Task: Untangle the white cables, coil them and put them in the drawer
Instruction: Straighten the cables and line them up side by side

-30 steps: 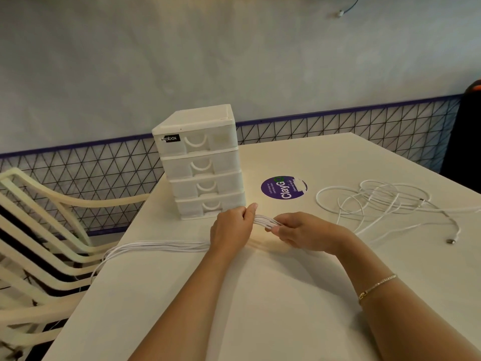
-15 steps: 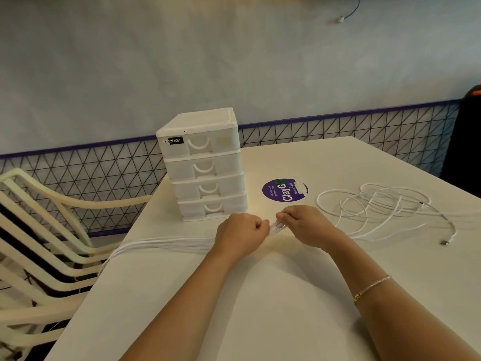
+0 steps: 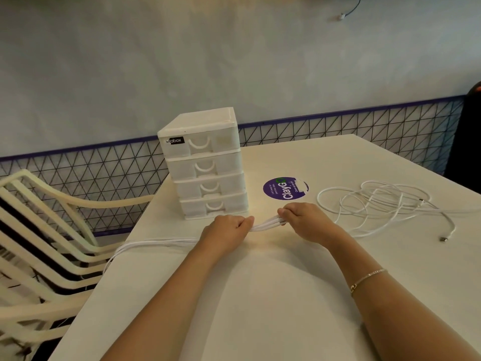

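At frame centre your left hand (image 3: 226,230) and right hand (image 3: 304,221) both clutch the folded cable bundle (image 3: 265,225), mid-coiling; next you likely fold it shorter for the closed drawer unit (image 3: 205,162).

We count two hands (image 3: 226,230) (image 3: 307,222), one drawer unit (image 3: 205,162) with four drawers, two cable bundles (image 3: 161,242) (image 3: 377,204), one round sticker (image 3: 285,188), and one bracelet (image 3: 367,278).

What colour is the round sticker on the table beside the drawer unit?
Purple with white lettering and a small green mark; the round sticker shows clearly in the head view.
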